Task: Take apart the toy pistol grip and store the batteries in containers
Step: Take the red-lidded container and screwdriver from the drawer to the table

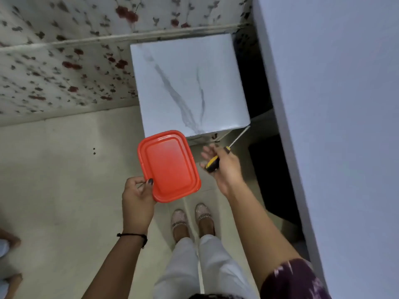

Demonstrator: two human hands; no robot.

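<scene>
My left hand grips a red rectangular plastic container lid by its near left corner, thumb on top, holding it in the air in front of a small table. My right hand holds a screwdriver with a yellow and black handle; its thin metal shaft points up and right toward the table's near right corner. No toy pistol grip and no batteries are in view.
A small white marble-patterned table stands ahead against a floral wall. A tall pale surface rises on the right with a dark gap beside the table. My feet stand on beige floor. Another person's feet show at the far left edge.
</scene>
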